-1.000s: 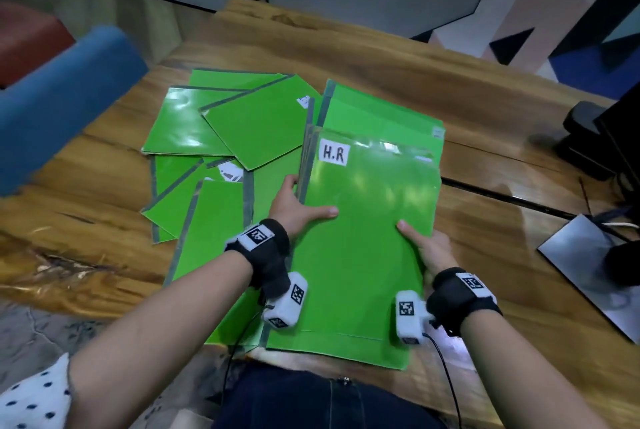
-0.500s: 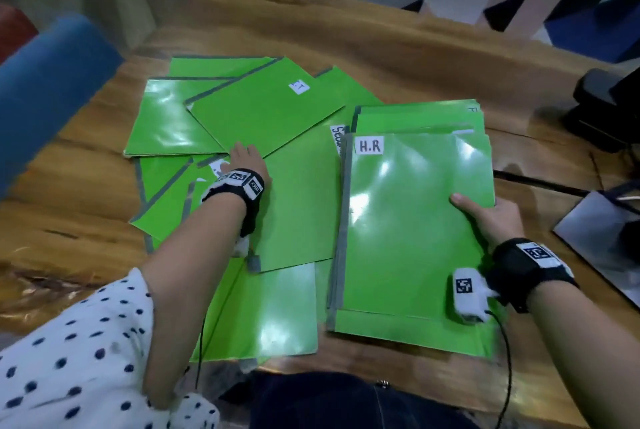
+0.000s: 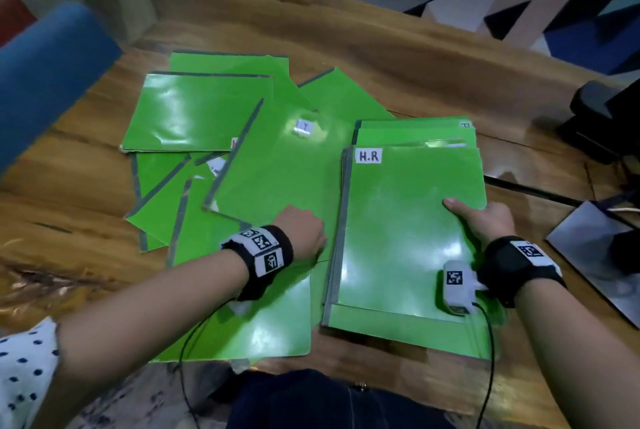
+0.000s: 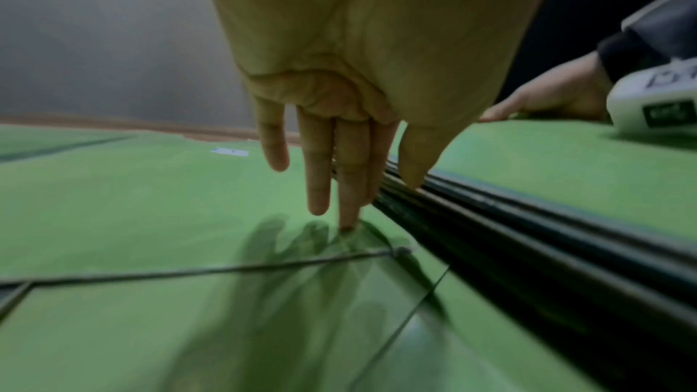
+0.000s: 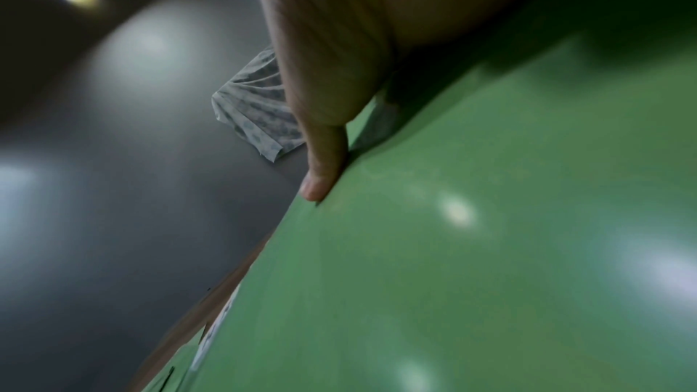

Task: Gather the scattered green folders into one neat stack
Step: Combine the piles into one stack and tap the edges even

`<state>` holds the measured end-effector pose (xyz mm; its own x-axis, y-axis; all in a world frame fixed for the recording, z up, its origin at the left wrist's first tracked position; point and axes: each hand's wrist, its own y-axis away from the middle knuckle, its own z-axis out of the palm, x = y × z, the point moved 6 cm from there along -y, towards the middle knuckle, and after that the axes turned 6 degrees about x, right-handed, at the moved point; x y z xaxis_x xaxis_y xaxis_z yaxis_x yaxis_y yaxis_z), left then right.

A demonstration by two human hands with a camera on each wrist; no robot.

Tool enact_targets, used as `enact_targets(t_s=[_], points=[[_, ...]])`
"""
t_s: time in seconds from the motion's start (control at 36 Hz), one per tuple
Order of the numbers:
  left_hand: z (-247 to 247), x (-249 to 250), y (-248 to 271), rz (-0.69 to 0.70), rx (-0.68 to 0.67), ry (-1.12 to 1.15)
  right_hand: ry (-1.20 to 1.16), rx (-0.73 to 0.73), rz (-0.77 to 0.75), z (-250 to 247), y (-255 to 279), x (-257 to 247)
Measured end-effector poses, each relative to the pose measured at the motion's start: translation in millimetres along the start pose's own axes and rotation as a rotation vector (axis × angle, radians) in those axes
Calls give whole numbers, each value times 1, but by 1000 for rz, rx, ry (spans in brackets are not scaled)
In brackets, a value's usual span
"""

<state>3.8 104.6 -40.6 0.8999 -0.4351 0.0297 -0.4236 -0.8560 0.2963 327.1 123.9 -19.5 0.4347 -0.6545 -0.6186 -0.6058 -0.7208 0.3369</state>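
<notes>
Wooden table (image 3: 398, 58); glossy green folders (image 3: 277, 165), seemingly fingertip-pressed.

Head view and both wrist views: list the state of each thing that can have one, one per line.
H.R folder: flat, on top of the gathered stack.
Gathered stack: lying flat, edges uneven.
Scattered folders: overlapping, at mixed angles.
Left hand: fingers straight, one fingertip touching a loose folder.
Right hand: thumb on the H.R folder's right edge.
</notes>
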Motion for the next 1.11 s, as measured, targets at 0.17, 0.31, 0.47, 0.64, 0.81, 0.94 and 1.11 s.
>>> enact_targets(t_s=[0.17,0.31,0.47,0.64,0.81,0.94,1.11], points=[[-22,-68,-3,-442,269,306,91,24,-53,-10,8,-22],[3,-147,33,-1038,129,558,105,24,-93,-12,5,-27],[7,-150,48,-1095,154,691,132,26,-115,-14,5,-32],[2,-143,51,-1063,224,883,187,18,-142,-19,10,-39],[-6,-136,61,-1041,69,997,313,16,-134,-33,12,-48],[-16,-123,60,-1076,18,1086,341,24,-133,-36,9,-49],[-40,-115,65,-1068,70,943,371,21,-154,-37,8,-50]])
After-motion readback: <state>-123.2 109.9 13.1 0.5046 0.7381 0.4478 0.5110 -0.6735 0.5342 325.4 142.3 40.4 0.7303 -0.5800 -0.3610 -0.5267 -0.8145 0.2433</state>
